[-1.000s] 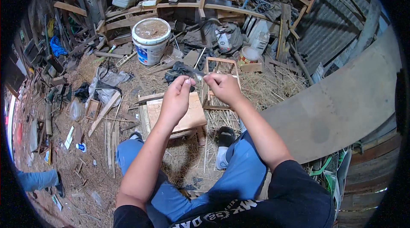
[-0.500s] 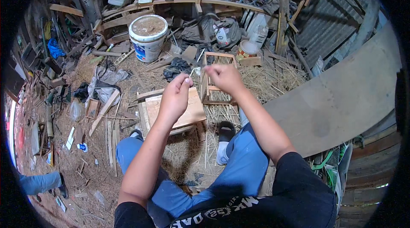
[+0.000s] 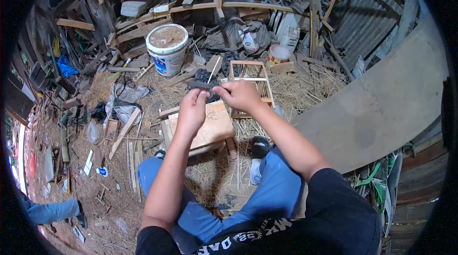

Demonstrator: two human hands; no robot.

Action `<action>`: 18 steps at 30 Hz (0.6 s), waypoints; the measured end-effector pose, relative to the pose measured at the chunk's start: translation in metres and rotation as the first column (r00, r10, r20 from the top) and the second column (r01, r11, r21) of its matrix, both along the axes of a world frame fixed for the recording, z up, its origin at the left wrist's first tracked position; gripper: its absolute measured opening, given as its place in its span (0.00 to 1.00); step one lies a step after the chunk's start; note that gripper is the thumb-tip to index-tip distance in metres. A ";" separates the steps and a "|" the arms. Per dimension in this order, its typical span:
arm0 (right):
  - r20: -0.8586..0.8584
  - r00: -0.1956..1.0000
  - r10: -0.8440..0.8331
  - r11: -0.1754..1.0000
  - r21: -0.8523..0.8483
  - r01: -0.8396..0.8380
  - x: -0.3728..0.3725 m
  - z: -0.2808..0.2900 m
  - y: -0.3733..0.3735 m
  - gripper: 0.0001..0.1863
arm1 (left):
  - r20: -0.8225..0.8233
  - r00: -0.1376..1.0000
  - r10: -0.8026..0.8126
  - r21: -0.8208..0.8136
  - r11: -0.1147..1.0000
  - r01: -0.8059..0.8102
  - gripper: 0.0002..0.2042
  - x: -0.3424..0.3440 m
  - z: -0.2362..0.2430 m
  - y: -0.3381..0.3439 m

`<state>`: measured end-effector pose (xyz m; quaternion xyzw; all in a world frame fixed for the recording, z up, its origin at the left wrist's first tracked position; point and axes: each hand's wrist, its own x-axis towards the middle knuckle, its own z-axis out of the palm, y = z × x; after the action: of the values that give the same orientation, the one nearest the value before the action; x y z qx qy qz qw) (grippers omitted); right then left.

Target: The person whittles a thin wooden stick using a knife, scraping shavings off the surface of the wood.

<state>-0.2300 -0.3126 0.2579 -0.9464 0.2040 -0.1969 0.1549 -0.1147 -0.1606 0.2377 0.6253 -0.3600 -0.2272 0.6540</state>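
Note:
My left hand (image 3: pixel 192 112) is closed, pinching what looks like a thin pale stick. My right hand (image 3: pixel 241 96) is closed on a dark, narrow blade (image 3: pixel 201 85), which lies across just above my left fingertips. Below my hands a pale wooden board (image 3: pixel 212 124) rests on a low wooden structure. Behind my right hand stands a small wooden frame with slats (image 3: pixel 248 69). The fingertips and the small piece between them are hard to make out.
A large white bucket (image 3: pixel 166 59) and a small tin (image 3: pixel 278 57) stand behind. A curved grey sheet (image 3: pixel 372 112) runs along the right. Straw, sticks and scrap wood litter the ground (image 3: pixel 114 183). Another person's leg (image 3: pixel 55 209) shows at lower left.
My right hand has moved left and slightly down, with the blade now over my left fingertips. My left hand has shifted slightly left and down.

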 end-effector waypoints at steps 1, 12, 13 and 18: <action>0.002 1.000 -0.014 0.999 -0.046 0.014 0.002 0.004 0.002 0.30 | -0.031 0.999 0.008 -0.015 1.000 -0.008 0.10 -0.001 0.008 0.003; 0.089 0.992 -0.095 0.983 0.165 0.079 0.001 -0.005 -0.042 0.29 | 0.068 0.991 -0.113 0.102 0.989 0.106 0.10 -0.004 0.005 0.006; 0.093 0.995 -0.041 0.991 0.133 0.029 0.003 -0.007 -0.031 0.30 | 0.048 0.995 -0.092 0.107 0.991 0.086 0.10 -0.002 0.006 0.009; 0.011 0.969 -0.246 0.944 0.230 0.237 0.011 -0.017 -0.058 0.34 | -0.045 0.994 -0.102 0.116 0.988 0.107 0.09 0.002 -0.002 0.010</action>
<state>-0.2193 -0.3702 0.2412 -0.8862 0.3363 -0.2086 0.2409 -0.1129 -0.1510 0.2355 0.6385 -0.3656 -0.2942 0.6100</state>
